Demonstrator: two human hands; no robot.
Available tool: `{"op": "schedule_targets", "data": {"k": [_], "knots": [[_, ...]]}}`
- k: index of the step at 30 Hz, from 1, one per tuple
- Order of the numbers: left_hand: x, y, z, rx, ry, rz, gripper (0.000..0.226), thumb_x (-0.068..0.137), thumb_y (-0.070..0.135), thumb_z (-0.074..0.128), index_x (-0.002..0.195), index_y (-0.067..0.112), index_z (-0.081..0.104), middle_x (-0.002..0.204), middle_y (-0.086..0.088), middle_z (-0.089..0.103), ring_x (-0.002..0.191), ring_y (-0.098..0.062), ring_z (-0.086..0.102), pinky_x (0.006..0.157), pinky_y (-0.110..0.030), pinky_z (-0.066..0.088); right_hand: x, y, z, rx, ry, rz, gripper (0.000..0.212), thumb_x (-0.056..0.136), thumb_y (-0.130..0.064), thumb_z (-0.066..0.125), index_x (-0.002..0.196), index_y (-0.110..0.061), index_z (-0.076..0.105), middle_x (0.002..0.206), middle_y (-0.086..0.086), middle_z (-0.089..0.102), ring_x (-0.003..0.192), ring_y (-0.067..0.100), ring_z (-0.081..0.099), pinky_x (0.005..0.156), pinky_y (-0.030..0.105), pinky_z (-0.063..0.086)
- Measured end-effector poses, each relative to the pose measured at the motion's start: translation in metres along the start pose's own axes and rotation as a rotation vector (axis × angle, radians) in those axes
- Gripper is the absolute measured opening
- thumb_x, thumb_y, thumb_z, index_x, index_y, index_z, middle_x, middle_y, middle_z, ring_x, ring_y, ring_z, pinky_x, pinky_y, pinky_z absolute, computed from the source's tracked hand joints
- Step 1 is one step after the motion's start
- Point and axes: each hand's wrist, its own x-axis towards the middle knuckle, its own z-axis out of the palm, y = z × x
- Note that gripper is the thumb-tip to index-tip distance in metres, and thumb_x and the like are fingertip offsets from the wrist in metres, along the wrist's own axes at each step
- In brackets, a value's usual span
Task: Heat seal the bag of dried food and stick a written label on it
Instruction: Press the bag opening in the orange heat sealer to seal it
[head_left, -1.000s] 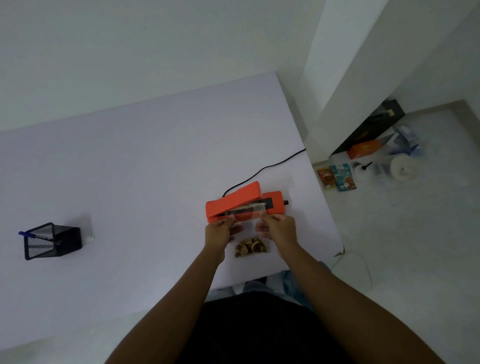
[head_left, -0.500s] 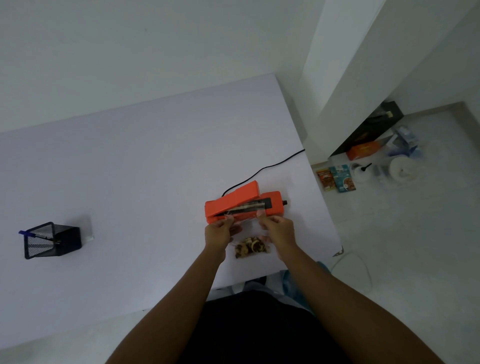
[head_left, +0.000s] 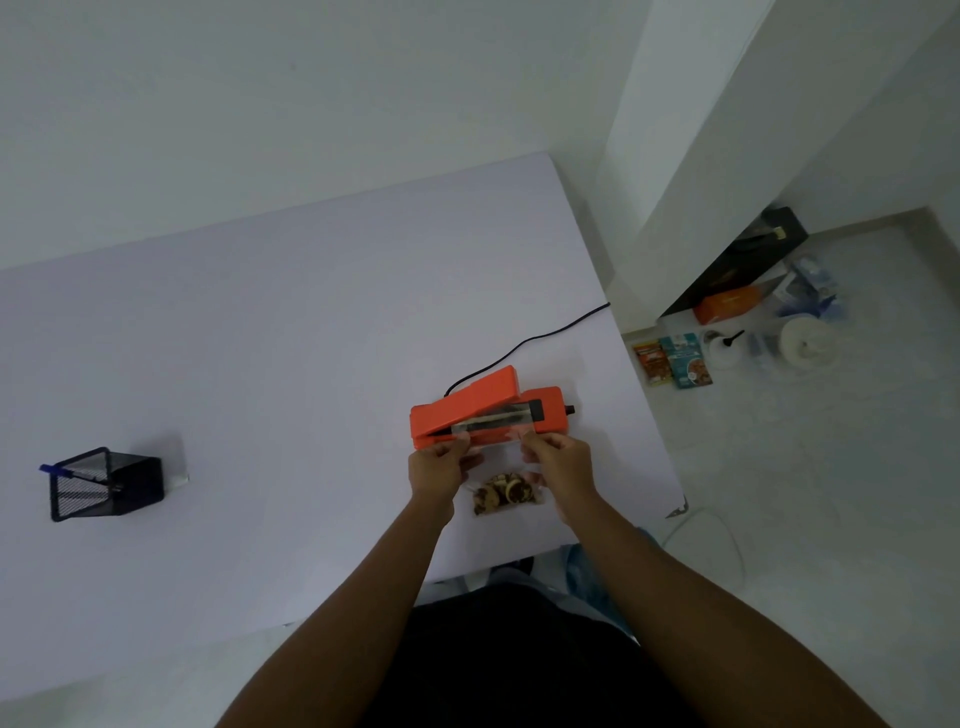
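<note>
An orange heat sealer (head_left: 488, 408) lies on the white table (head_left: 260, 364), its lid raised at an angle. A clear bag of dried food (head_left: 503, 493) lies in front of it, the brown pieces gathered at its near end. The bag's open top edge rests across the sealer's bar. My left hand (head_left: 439, 467) pinches the left corner of that edge. My right hand (head_left: 558, 462) pinches the right corner. Both hands are close against the sealer's front.
A black cord (head_left: 524, 345) runs from the sealer off the table's right edge. A black mesh pen holder (head_left: 104, 483) with a blue pen stands at far left. Packets, an orange box and a white roll (head_left: 805, 343) lie on the floor at right.
The hands and the bag's top edge have shifted only slightly at the sealer bar. Nothing else has moved.
</note>
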Motion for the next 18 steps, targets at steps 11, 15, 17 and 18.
{"op": "schedule_targets", "data": {"k": [11,15,17,18], "knots": [[0.0040,-0.0048,-0.0002,0.027,0.016,0.002,0.005,0.095,0.018,0.065,0.091,0.014,0.067,0.092,-0.007,0.076,0.076,-0.022,0.075,0.080,-0.045,0.058,-0.0003,0.0016,0.0028,0.063,-0.008,0.020,0.026,0.086,-0.031,0.078,0.081,-0.006,0.075,0.079,0.013,0.075,0.070,0.022,0.069,0.053,0.029,0.056],[0.0056,-0.0064,-0.0004,0.029,0.024,0.001,0.009,0.094,0.020,0.067,0.087,0.013,0.068,0.087,-0.007,0.075,0.076,-0.023,0.074,0.081,-0.046,0.058,-0.0008,0.0025,0.0035,0.057,-0.001,0.029,0.027,0.086,-0.032,0.078,0.081,-0.005,0.076,0.078,0.013,0.075,0.068,0.021,0.069,0.051,0.027,0.055],[0.0064,-0.0074,-0.0008,0.030,0.026,0.005,0.009,0.094,0.021,0.067,0.087,0.014,0.068,0.086,-0.007,0.075,0.077,-0.023,0.074,0.081,-0.047,0.058,-0.0006,0.0029,0.0045,0.053,0.000,0.029,0.028,0.086,-0.032,0.078,0.083,-0.004,0.076,0.081,0.015,0.076,0.069,0.022,0.069,0.053,0.029,0.056],[0.0068,-0.0080,-0.0009,0.031,0.029,0.006,0.010,0.094,0.021,0.067,0.087,0.014,0.068,0.087,-0.007,0.076,0.077,-0.024,0.074,0.080,-0.046,0.058,-0.0005,0.0030,0.0051,0.051,0.001,0.027,0.028,0.086,-0.032,0.078,0.083,-0.004,0.076,0.082,0.016,0.076,0.070,0.022,0.069,0.053,0.029,0.056]]}}
